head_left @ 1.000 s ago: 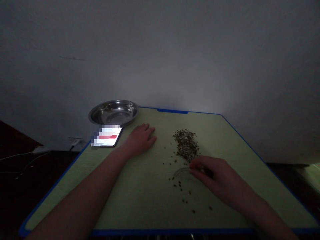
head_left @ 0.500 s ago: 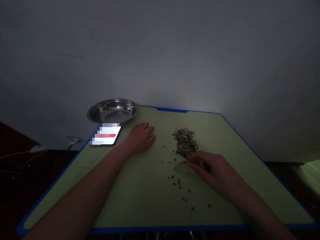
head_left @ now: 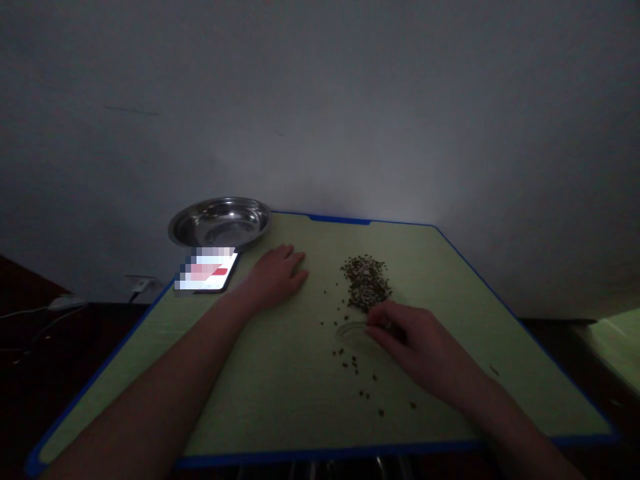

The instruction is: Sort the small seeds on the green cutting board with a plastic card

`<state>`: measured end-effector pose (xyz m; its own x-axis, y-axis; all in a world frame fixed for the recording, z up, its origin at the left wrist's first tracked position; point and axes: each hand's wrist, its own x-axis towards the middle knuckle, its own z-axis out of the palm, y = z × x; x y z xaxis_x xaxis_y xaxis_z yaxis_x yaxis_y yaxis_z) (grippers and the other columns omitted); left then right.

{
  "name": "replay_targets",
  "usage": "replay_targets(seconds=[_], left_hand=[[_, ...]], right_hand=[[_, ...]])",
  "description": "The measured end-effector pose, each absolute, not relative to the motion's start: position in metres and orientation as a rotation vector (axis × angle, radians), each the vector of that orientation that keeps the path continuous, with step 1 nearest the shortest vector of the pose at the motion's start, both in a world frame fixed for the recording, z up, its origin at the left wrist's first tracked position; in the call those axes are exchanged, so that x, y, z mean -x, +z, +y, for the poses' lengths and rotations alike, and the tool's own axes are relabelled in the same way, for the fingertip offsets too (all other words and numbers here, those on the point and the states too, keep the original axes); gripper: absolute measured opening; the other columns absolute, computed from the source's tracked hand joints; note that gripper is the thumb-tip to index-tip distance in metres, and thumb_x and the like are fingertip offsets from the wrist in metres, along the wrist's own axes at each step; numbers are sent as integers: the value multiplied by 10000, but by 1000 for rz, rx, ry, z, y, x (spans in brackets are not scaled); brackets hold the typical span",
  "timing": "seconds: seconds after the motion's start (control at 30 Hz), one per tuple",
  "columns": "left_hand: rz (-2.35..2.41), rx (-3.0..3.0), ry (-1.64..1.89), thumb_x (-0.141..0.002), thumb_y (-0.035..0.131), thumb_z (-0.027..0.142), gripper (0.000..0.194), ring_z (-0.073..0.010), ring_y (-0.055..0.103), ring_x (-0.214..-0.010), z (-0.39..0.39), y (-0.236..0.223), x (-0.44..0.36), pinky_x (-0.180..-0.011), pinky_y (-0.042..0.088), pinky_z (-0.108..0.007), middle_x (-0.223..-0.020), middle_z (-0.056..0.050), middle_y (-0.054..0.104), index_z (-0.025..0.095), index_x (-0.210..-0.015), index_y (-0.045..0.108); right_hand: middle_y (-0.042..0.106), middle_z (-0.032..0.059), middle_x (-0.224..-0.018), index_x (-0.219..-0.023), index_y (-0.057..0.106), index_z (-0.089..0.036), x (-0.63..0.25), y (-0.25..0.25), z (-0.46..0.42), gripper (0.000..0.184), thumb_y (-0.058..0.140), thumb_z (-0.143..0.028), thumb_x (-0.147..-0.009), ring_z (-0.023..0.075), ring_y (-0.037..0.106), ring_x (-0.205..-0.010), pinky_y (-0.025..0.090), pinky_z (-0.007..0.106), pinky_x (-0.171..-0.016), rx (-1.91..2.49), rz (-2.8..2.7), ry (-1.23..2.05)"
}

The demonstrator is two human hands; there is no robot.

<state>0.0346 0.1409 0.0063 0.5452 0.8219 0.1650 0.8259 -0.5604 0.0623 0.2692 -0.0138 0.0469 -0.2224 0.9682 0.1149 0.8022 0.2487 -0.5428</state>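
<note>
My left hand point(head_left: 278, 278) lies flat on the pale green tabletop point(head_left: 280, 387), its fingers spread and holding nothing. To its right is a pile of small dark grains or seeds point(head_left: 367, 280), with several loose ones scattered toward the near edge. Just below the pile, my right hand point(head_left: 407, 337) has thumb and fingers pinched together. Beside these fingertips shows a see-through thing with a curved rim point(head_left: 350, 328), perhaps a small clear dish or lid, gripped at its right side. The palm of the right hand hides the rest of it.
A shiny steel bowl point(head_left: 220, 223) stands at the table's far left corner. In front of it lies a lit phone point(head_left: 227, 273), close to the left hand. A blue border point(head_left: 340, 219) runs around the tabletop, and a wall rises behind. White cables point(head_left: 65, 303) hang at left.
The right hand and the clear thing have shifted slightly left, and more of its curved rim shows. The whole view has moved a little. The left hand stays flat in place.
</note>
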Motion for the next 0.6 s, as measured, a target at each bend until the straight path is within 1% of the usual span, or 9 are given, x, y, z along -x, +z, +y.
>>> replay_targets(seconds=[0.13, 0.27, 0.37, 0.5, 0.6], left_hand=[[-1441, 2749, -286, -898, 366, 421, 516, -278, 452, -1250, 140, 7, -34, -1042, 346, -398, -1353, -162, 503, 132, -1302, 508], [-1452, 2754, -282, -900, 373, 416, 503, -273, 458, -1242, 137, 9, -34, -1045, 338, -398, -1346, -156, 509, 138, -1294, 511], [-1445, 2758, -288, -901, 379, 408, 496, -274, 447, -1254, 137, 10, -35, -1050, 332, -399, -1354, -162, 503, 136, -1294, 513], [-1451, 2729, -283, -904, 380, 419, 487, -266, 440, -1265, 139, 7, -34, -1049, 335, -399, -1367, -139, 496, 166, -1300, 507], [-1454, 2730, -266, -905, 379, 428, 501, -274, 441, -1265, 140, 6, -34, -1049, 336, -402, -1370, -144, 493, 156, -1308, 500]], right_hand=[[682, 10, -781, -876, 622, -223, -272, 45, -12, 100, 531, -266, -882, 162, 614, -690, 439, 287, -629, 1652, -2110, 467], [667, 8, -762, -870, 619, -225, -290, 44, -12, 116, 529, -295, -889, 163, 594, -663, 419, 284, -596, 1733, -2046, 419], [642, 4, -720, -845, 607, -220, -298, 47, -14, 145, 522, -327, -894, 151, 569, -621, 414, 274, -571, 1708, -2002, 455], [637, -9, -706, -843, 606, -226, -279, 57, -15, 118, 524, -299, -886, 134, 560, -603, 402, 256, -549, 1655, -2014, 546], [649, -18, -709, -809, 603, -227, -254, 65, -9, 81, 551, -263, -859, 124, 566, -614, 390, 249, -559, 1581, -2066, 554]])
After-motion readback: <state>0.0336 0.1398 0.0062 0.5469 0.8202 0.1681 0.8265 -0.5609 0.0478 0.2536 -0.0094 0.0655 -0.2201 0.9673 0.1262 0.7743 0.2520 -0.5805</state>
